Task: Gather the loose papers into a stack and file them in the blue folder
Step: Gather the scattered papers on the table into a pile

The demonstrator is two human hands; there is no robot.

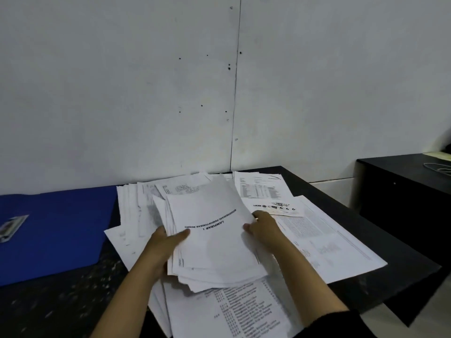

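I hold a thick bundle of white printed papers above the table, its edges uneven. My left hand grips the bundle's left edge with the thumb on top. My right hand grips its right edge. More loose papers lie spread under and around the bundle, to the right, behind and toward me. The blue folder lies flat at the left of the table, apart from the papers, with a small label or card on it.
The black table stands against a pale wall; its right corner is close to the sheets. A second dark cabinet stands at the right with a cable and a yellowish sheet on top.
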